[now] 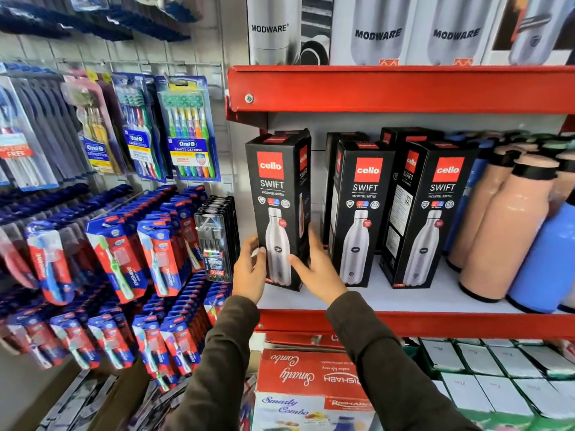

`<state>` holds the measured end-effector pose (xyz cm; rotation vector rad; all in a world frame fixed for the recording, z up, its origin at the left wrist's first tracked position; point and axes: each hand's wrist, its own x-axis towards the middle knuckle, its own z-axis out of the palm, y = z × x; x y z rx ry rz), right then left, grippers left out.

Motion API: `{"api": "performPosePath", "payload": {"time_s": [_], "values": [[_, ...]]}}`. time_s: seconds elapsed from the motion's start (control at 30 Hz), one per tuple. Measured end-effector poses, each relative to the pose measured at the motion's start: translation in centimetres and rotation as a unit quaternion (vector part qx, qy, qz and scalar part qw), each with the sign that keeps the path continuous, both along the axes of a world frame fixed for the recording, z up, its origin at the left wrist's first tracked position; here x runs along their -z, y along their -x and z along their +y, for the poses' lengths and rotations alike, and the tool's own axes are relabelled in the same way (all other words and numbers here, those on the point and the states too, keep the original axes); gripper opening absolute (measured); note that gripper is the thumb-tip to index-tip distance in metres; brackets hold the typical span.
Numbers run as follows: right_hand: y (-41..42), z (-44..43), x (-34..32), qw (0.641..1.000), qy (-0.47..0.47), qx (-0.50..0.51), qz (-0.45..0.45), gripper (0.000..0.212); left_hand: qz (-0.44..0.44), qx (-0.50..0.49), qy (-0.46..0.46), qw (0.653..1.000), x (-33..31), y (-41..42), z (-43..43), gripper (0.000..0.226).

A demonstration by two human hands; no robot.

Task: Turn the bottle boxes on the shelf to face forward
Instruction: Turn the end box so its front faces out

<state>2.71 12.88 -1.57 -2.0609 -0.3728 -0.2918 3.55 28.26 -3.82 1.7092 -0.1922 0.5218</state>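
Note:
Three black "cello SWIFT" bottle boxes stand in the front row of the white shelf (404, 298) with the red edge. The leftmost box (277, 194) shows its front face, and both hands grip its lower part. My left hand (249, 272) clasps its left edge, thumb on the front. My right hand (314, 269) wraps its right side. The middle box (361, 209) and the right box (432, 213) also show their fronts, angled slightly so that their left sides are visible. More black boxes stand behind them, mostly hidden.
Peach bottles (497, 231) and blue bottles (547, 259) crowd the shelf's right end. Toothbrush packs (186, 129) hang on the wall panel to the left. A red shelf (404, 88) above carries Modware boxes. Red and white cartons (311, 384) lie below.

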Motion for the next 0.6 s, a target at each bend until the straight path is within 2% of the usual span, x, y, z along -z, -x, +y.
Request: {"api": "performPosePath", "payload": {"time_s": [0.17,0.6], "values": [[-0.5,-0.2,0.2,1.000,-0.006,0.021,0.008,0.073,-0.010,-0.009,-0.013,1.000,-0.5,0.0,-1.0,0.034],[-1.8,-0.3,1.0,0.998,-0.008,0.055,0.014,0.067,0.003,-0.011,-0.006,1.000,0.2,-0.3,-2.2,0.033]]}}
